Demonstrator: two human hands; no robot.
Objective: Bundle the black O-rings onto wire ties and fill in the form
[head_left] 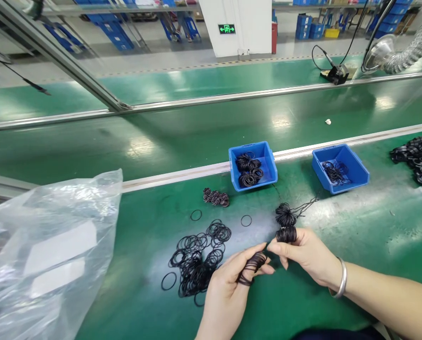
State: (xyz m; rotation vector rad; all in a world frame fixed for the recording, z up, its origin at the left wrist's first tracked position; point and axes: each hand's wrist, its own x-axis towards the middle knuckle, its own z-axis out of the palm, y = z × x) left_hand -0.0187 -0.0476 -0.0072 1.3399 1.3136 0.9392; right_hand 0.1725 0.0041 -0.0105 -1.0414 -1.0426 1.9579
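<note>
My left hand (228,283) is closed round a small stack of thin black rubber rings (250,267) threaded over its fingers. My right hand (303,252), with a silver bangle at the wrist, pinches the end of that stack; a tied bundle of rings (286,233) rests against its fingers, and another bundle (285,215) with a trailing cord lies just beyond. A loose heap of black rings (197,259) spreads on the green bench left of my hands, with single rings (196,215) scattered nearby.
Two blue bins (265,156) (352,163) hold more rings. A strung bundle (216,197) lies near the first bin. A crumpled clear plastic bag (48,255) fills the left. Black round parts (418,158) pile at far right. A soldering stand (334,73) sits beyond the conveyor.
</note>
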